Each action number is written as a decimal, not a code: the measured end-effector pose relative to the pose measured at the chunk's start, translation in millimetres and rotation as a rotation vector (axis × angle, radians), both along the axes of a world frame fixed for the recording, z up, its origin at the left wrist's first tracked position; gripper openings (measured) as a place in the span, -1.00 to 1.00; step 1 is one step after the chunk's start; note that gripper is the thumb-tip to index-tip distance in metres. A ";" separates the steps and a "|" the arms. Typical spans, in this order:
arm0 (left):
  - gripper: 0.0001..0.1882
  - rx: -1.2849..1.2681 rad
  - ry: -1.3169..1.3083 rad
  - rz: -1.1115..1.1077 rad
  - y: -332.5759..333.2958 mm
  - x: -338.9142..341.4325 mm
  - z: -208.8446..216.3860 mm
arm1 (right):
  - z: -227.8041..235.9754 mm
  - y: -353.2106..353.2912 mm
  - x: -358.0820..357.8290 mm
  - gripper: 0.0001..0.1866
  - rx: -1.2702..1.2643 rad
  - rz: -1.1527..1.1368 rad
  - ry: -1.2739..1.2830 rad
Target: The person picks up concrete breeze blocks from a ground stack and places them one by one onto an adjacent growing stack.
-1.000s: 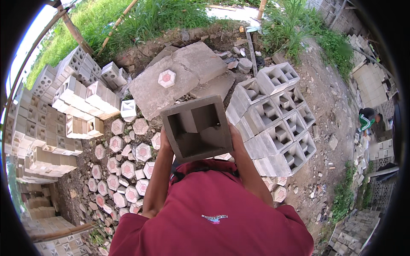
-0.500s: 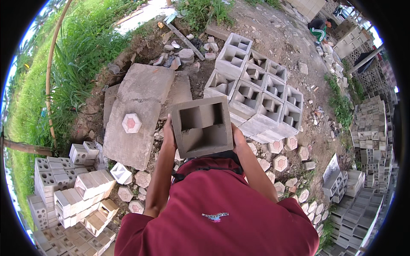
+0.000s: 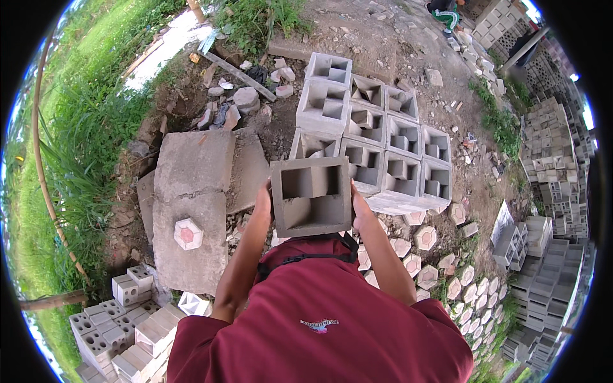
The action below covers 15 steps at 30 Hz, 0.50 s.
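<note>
A square grey concrete ventilation block (image 3: 311,215) with angled openings is held up in front of my body. My left hand (image 3: 264,199) grips its left side and my right hand (image 3: 361,205) grips its right side; the far fingers are partly hidden by the block. Just beyond and to the right stands a group of similar lighter ventilation blocks (image 3: 403,142), set close together in rows with their openings facing up. The held block overlaps the group's near left corner in view; whether they touch, I cannot tell.
Cracked concrete slabs (image 3: 191,163) lie to the left, one bearing a hexagonal paver (image 3: 188,234). More pavers (image 3: 426,239) cover the ground at right. Stacked blocks (image 3: 102,332) stand lower left, others (image 3: 552,166) far right. Rubble (image 3: 246,99) lies ahead; a person (image 3: 445,14) is at far right.
My view has turned to the right, so the slabs and block group sit differently in the picture. The ventilation block stays between both hands, now appearing slightly lower and more level.
</note>
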State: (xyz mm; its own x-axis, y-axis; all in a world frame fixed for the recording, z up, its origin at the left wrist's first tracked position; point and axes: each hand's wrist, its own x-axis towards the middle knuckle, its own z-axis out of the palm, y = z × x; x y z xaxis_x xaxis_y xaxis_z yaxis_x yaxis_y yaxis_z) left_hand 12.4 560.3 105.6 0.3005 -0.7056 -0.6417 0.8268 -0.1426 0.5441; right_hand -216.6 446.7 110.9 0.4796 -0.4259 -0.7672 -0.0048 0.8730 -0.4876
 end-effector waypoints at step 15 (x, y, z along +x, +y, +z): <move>-0.47 0.063 0.219 -0.187 -152.5 40.7 -66.8 | -133.6 -104.9 32.9 -0.39 0.206 -0.241 -0.157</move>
